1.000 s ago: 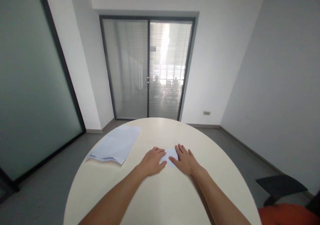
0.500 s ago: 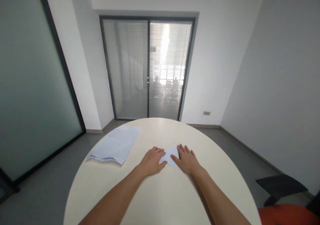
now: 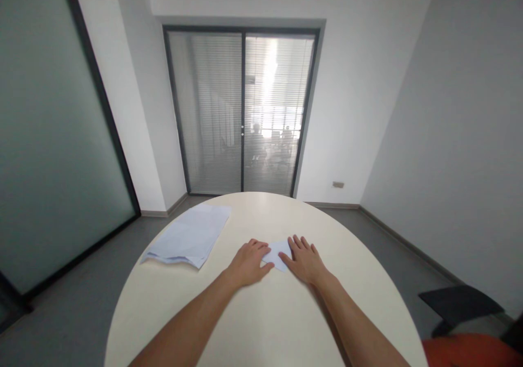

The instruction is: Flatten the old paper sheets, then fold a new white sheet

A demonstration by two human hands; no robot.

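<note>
A small piece of white paper, perhaps folded, lies flat on the round cream table between my two hands. My left hand rests at its left side, fingertips on the paper's edge and thumb apart from the fingers. On the right side, my right hand lies flat with fingers spread, its thumb and fingers pressing on the paper. Parts of the paper are hidden under the fingers of both hands.
A stack of white paper sheets with curled near edges lies at the table's left. Beyond the far table edge stands a glass door with blinds. A red-seated chair with a black armrest is at the lower right.
My right hand's fingers have shifted very slightly to the left on the paper. My left hand and the stack of sheets look unchanged.
</note>
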